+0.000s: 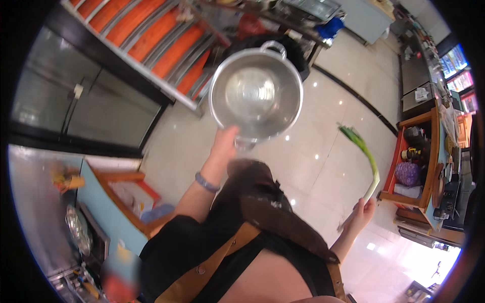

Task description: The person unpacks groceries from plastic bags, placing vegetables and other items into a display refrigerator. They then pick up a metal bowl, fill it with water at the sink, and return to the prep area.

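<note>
My left hand point(226, 142) grips the near rim of a large stainless steel pot point(255, 94), just beside its near loop handle. The pot has a second loop handle at its far side, and its bare, shiny inside faces up at me. Over to the right, my right hand point(362, 216) is closed around the white lower end of a leek or large green onion point(365, 155). Its green leaf end points away from me, and the stalk bends partway along. Both things are held above the tiled floor.
Slatted metal shelving with orange panels point(146, 43) stands ahead on the left, by a dark-framed glass-door cabinet point(91, 91). To the right is a wooden cabinet point(413, 163) with stored goods. Glossy pale floor tiles point(318, 132) lie between. A blue-topped counter point(110, 212) is close on my left.
</note>
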Motion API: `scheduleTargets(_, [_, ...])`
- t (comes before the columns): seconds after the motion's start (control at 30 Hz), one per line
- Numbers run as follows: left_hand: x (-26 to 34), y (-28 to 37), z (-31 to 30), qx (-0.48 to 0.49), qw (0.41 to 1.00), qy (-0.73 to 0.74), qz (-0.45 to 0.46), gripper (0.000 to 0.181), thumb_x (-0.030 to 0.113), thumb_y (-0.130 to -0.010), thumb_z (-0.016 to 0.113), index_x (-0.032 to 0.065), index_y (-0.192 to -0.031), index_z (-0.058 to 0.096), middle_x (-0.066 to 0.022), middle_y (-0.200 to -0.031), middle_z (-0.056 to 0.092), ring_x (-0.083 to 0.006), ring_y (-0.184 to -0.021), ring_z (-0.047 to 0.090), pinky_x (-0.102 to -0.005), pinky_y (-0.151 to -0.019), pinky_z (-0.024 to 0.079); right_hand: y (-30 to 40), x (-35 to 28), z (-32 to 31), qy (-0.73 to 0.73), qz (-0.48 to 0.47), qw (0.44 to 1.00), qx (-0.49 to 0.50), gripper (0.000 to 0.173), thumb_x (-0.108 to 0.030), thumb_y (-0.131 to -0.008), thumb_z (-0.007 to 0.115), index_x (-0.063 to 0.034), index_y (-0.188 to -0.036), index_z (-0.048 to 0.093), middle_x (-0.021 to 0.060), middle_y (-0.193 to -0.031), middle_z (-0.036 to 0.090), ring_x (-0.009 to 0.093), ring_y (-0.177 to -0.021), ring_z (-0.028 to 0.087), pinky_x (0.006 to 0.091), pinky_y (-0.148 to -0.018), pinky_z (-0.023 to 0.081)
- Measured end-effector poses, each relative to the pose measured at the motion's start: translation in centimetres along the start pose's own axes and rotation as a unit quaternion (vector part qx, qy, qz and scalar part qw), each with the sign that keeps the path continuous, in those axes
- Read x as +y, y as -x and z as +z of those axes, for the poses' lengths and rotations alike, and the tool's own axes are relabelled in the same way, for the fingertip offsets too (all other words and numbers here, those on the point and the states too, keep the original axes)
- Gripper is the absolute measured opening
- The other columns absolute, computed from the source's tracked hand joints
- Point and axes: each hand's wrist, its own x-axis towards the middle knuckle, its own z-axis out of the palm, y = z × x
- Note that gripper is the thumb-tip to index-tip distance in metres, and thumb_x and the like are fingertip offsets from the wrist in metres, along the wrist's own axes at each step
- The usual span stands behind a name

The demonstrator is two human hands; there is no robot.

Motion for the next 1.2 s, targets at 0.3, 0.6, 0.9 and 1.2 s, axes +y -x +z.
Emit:
scheduleTargets(0.3, [-6.5, -15.3, 15.8, -0.076, 0.991, -0.056, -0.099, 0.035, -0.001, -0.075, 0.050, -0.0061, -0.109, 0.051, -0.0149, -0.099, 0.058, -0.0275, -0.086, 0.061, -0.0421, -0.067, 0.055, -19.8, 1.2, 3.3, -0.060, 0.032, 0.997, 0.032, 0.020, -0.005, -0.085, 0.056, 0.0002, -0.104, 0.051, -0.0030, -0.073, 0.046, 0.003, -0.060, 0.040, 0.0178, -0.053, 0.032])
scheduleTargets(0.6, [-10.8, -29.0, 40.4, -0.152, 0.977, -0.072, -0.133, 0.043, -0.001, -0.072, 0.053, -0.0016, -0.115, 0.047, -0.0107, -0.099, 0.056, -0.0234, -0.084, 0.058, -0.0379, -0.059, 0.053, -41.2, -0.5, 4.5, -0.049, 0.017, 0.996, 0.077, 0.022, -0.009, -0.086, 0.058, -0.0018, -0.107, 0.052, -0.0019, -0.075, 0.049, 0.004, -0.062, 0.042, 0.0184, -0.054, 0.034])
scheduleTargets(0.9, [-18.6, -38.0, 61.8, -0.178, 0.972, -0.099, -0.119, 0.044, -0.003, -0.070, 0.050, -0.0010, -0.114, 0.046, -0.0102, -0.096, 0.053, -0.0231, -0.083, 0.058, -0.0381, -0.059, 0.055, -66.5, 3.5, 3.0, -0.045, 0.027, 0.995, 0.087, 0.025, -0.009, -0.086, 0.060, -0.0008, -0.109, 0.053, -0.0017, -0.075, 0.051, 0.005, -0.063, 0.044, 0.0191, -0.056, 0.036])
scheduleTargets(1.2, [-20.9, -46.2, 79.3, -0.131, 0.988, -0.078, -0.015, 0.048, -0.007, -0.070, 0.051, 0.0006, -0.118, 0.048, -0.0086, -0.105, 0.056, -0.0196, -0.093, 0.056, -0.0316, -0.080, 0.046, -95.0, -0.4, 9.3, -0.029, 0.006, 0.999, -0.022, 0.028, -0.006, -0.086, 0.060, 0.0016, -0.111, 0.050, -0.0003, -0.081, 0.054, 0.005, -0.067, 0.046, 0.0185, -0.060, 0.036])
